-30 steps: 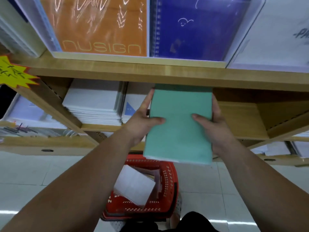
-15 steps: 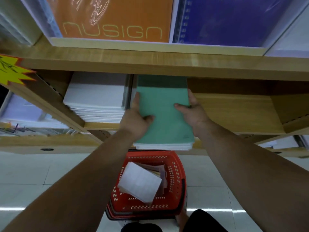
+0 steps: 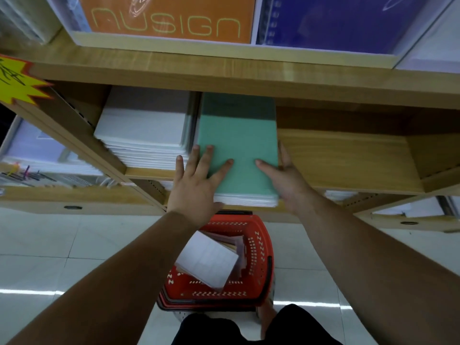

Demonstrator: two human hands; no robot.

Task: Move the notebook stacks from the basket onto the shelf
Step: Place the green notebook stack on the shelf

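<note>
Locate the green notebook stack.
Head view, centre: the green notebook stack lies on the wooden shelf, right of the white stack, with left hand and right hand touching its near end.

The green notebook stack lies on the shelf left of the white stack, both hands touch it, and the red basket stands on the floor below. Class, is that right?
One slip: in the head view the green notebook stack lies right of the white stack, not left. The rest stands: shelf, left hand and right hand touching it, red basket below.
</note>
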